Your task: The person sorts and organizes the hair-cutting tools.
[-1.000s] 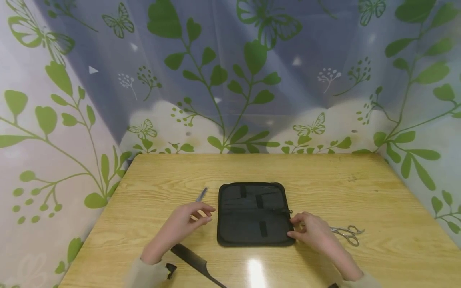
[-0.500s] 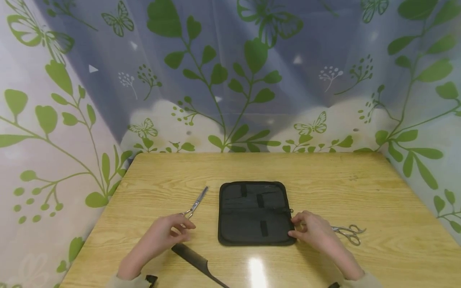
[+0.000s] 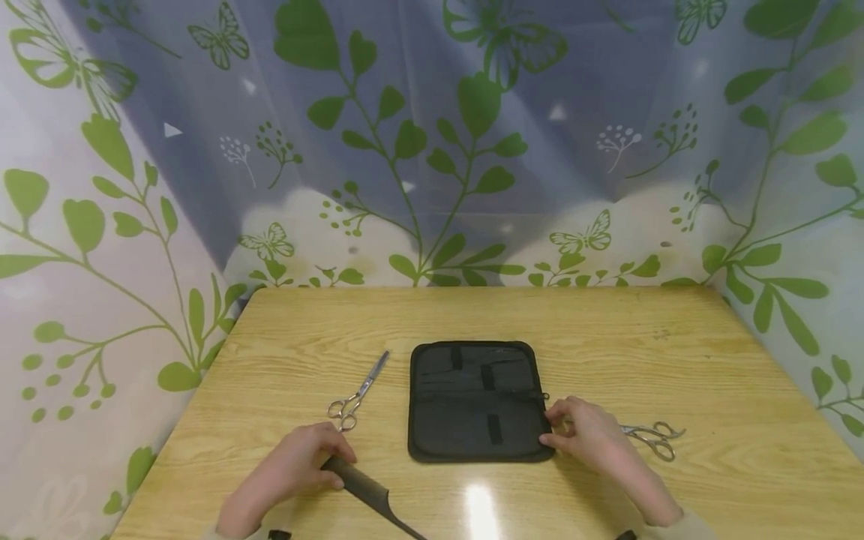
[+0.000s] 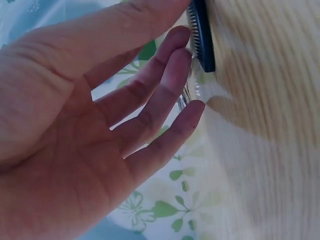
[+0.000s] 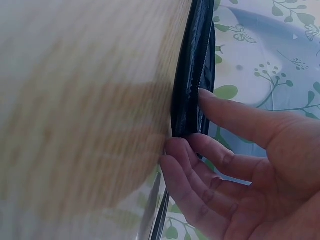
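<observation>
My left hand (image 3: 297, 461) is at the wide end of a black tail comb (image 3: 364, 487), thumb and fingertips on either side of it. In the left wrist view the comb's toothed edge (image 4: 196, 37) shows beside the fingertips, close over the table. At the right edge of a flat black zip case (image 3: 452, 431), my right hand (image 3: 594, 435) pinches the lower corner. From the right wrist, the thumb (image 5: 212, 102) presses near the case's zip while the fingers are at its end. Elastic loops (image 3: 496, 429) show on the case's face.
Silver scissors (image 3: 361, 394) lie left of the case, blades pointing away. A second pair of scissors (image 3: 655, 436) lies beyond my right hand, its blades hidden behind the hand. The wooden table (image 3: 607, 330) meets a leaf-patterned curtain (image 3: 432, 180) at the back.
My left hand has moved from beside the case back and left to the comb, uncovering the left scissors. My right hand stays on the case's corner.
</observation>
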Demonstrator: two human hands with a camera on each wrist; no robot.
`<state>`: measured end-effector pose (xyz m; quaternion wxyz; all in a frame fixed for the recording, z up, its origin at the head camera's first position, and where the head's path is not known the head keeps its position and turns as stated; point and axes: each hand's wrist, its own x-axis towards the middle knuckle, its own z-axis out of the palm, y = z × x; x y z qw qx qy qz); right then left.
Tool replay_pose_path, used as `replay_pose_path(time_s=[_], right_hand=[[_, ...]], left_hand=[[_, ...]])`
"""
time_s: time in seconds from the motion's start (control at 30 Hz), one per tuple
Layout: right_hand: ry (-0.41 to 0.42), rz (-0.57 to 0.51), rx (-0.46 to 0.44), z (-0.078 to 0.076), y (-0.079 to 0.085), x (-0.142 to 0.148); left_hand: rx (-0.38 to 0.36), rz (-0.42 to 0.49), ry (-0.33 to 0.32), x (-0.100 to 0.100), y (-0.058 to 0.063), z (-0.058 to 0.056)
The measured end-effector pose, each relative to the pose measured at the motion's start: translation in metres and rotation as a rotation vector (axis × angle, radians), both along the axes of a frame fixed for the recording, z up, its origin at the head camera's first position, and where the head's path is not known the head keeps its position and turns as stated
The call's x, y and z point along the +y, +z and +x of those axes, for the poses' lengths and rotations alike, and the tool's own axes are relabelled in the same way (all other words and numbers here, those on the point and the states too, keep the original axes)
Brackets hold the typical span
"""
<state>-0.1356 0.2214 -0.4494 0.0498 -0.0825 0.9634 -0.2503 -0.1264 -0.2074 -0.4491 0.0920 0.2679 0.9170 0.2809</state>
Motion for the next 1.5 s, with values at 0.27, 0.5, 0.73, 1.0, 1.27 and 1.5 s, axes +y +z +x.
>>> replay_pose_path(time_s=[0.27, 0.5, 0.73, 1.0, 1.27, 1.5], right_hand=[[-0.010, -0.002, 0.005, -0.0006, -0.0004, 0.0001], [-0.014, -0.011, 0.007, -0.0004, -0.0012, -0.0007], [-0.019, -0.020, 0.007, -0.0009, -0.0026, -0.0007], [-0.017, -0.019, 0.009, -0.0016, -0.0038, 0.0003], [-0.009, -0.017, 0.018, -0.0022, -0.0042, 0.0003], [-0.022, -0.001, 0.010, -0.0026, -0.0043, 0.0004]], left_hand=[[0.039, -0.009, 0.012, 0.0013, -0.0013, 0.0028], [0.038, -0.031, -0.003, 0.0020, -0.0029, 0.0005], [-0.018, -0.005, -0.011, 0.0014, -0.0048, -0.0027], [-0.088, -0.009, -0.019, 0.0031, -0.0023, -0.0034], [-0.136, 0.001, -0.034, -0.0007, -0.0043, -0.0063], [-0.129, 0.053, -0.074, -0.0038, -0.0063, -0.0061]])
